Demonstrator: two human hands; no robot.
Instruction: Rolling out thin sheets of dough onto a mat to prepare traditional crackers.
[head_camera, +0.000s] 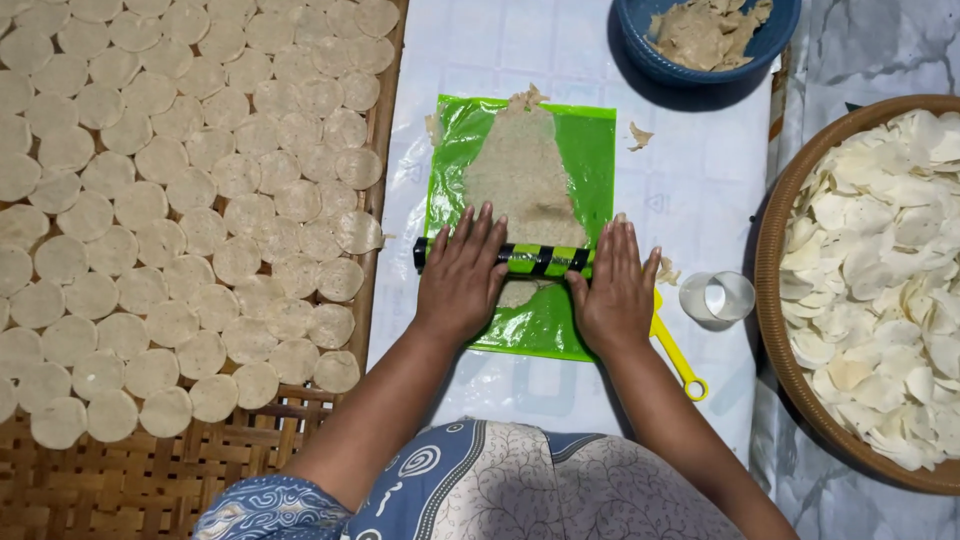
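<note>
Both hands press roller over green sheet.

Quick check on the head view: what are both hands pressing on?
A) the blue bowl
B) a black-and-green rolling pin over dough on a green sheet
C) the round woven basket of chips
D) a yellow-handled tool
B: the left hand and right hand both lie flat on the black-and-green rolling pin, which sits across flattened dough on the green plastic sheet.
</note>
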